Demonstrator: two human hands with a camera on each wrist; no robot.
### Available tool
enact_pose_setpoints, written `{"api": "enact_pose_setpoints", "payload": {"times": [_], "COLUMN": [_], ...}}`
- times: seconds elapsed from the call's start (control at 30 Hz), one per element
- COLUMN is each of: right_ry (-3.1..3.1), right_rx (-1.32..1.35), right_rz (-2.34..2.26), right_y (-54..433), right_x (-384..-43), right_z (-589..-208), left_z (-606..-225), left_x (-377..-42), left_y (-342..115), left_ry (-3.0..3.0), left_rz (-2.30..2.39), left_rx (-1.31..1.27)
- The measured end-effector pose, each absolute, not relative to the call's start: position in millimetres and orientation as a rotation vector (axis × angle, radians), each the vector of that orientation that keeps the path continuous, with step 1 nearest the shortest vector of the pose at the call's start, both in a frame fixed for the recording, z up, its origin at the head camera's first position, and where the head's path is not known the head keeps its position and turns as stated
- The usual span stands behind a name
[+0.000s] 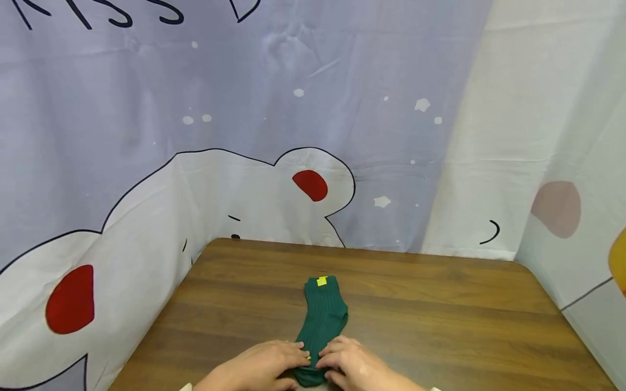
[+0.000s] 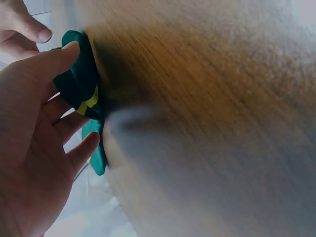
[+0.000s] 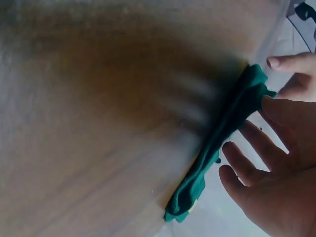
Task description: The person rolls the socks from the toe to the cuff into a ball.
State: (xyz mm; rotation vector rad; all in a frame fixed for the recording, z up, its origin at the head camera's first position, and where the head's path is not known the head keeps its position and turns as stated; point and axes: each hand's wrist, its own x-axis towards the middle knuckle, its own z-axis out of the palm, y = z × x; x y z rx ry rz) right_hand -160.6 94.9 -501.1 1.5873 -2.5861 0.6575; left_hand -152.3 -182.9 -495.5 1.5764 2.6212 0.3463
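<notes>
A pair of dark green ribbed socks [image 1: 320,315] lies on the wooden table, cuffs away from me and toes toward me. A small yellow label [image 1: 321,281] sits at the cuffs, and yellow marks [image 2: 89,102] show near the toe end. My left hand [image 1: 266,365] touches the left edge near the toes, its fingers spread in the left wrist view and its thumb overlapping the green fabric. From the right, my right hand [image 1: 359,365] rests its fingertips on the toe end. Its fingers [image 3: 254,143] are loosely extended in the right wrist view, thumb at the fabric.
The brown wooden table [image 1: 440,320] has rounded far corners. Behind it and at both sides hangs a printed cloth [image 1: 391,136] with white cartoon shapes, red patches and stars, meeting the table's far edge.
</notes>
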Motion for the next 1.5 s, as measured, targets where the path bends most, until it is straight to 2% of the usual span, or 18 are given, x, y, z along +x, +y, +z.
{"api": "enact_pose_setpoints", "payload": {"times": [0.33,1.0,1.3,1.5], "right_ry": [-2.688,-2.913,-2.965,-2.971], "right_rx": [1.615,1.332,1.114,1.067], "right_rz": [0.528,0.452,0.735,0.736], "right_y": [87,63,64,64], "right_x": [-158,-154,-154,-154], "right_z": [-505,-504,-504,-505], "left_z": [-493,-500,-504,-507], "left_x": [-156,-162,-163,-160], "left_y": [-179,-165,-165,-163], "left_ry": [2.616,2.730,2.727,2.734], "left_rz": [0.239,0.425,0.549,0.594], "left_rx": [1.568,1.636,1.324,1.065]}}
